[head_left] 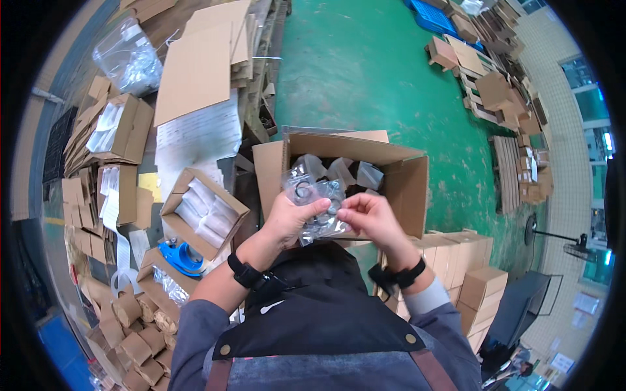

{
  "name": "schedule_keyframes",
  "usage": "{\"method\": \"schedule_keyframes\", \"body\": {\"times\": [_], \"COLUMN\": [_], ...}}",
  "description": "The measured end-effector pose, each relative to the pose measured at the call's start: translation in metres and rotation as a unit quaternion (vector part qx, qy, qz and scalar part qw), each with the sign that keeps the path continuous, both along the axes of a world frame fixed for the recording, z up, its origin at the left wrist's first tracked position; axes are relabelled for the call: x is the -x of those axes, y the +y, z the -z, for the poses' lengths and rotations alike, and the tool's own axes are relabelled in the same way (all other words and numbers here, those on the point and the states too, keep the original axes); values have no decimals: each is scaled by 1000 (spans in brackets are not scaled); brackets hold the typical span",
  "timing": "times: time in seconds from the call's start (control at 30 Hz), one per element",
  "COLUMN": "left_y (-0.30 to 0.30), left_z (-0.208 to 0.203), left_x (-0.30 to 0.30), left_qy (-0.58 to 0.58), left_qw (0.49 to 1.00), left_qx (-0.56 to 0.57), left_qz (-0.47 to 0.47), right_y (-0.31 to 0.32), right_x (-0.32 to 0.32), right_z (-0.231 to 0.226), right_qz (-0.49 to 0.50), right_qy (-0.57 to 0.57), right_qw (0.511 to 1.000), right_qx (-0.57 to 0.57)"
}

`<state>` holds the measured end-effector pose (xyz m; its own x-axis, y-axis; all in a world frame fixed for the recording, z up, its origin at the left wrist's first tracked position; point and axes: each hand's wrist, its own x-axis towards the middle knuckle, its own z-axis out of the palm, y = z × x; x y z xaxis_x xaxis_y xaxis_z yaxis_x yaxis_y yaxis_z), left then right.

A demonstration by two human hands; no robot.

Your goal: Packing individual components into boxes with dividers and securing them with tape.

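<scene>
Above an open cardboard box (398, 195), my left hand (290, 218) grips a bundle of small clear plastic bags (319, 202) with its thumb on top. Small ring-like and metallic parts show through the plastic. My right hand (372, 218) pinches the right side of the same bundle between thumb and fingers. Inside the box, beyond my hands, stand several pieces wrapped in whitish translucent material (339, 171). My hands and the bags hide the near part of the box's contents.
To the left, a smaller open box (233, 207) holds white wrapped pieces, near a blue tape dispenser (182, 257). Flat cardboard sheets (202, 58) and a clear bag (130, 62) lie farther off. Stacked cartons (482, 287) stand at right. Paper rolls (127, 309) are at lower left.
</scene>
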<state>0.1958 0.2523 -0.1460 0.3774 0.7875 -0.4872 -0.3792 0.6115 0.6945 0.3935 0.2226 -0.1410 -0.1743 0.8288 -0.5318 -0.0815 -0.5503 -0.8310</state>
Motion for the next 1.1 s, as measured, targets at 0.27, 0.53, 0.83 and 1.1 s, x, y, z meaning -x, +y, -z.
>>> {"method": "schedule_keyframes", "body": {"times": [0.27, 0.53, 0.83, 1.1], "left_y": [2, 9, 16, 12], "left_z": [40, 55, 56, 51], "left_x": [-25, -20, -33, -9], "left_qy": [-1, -78, 26, -57], "left_qw": [996, 988, 987, 987], "left_qx": [86, 131, 157, 149], "left_qz": [-6, -12, -33, -34], "right_y": [96, 101, 114, 95], "right_x": [-145, -74, -106, -10], "right_z": [182, 134, 239, 66], "right_qz": [-223, -258, -216, -212], "right_qy": [-599, -348, -384, 70], "right_qw": [769, 901, 898, 972], "right_qx": [18, -20, -6, 68]}}
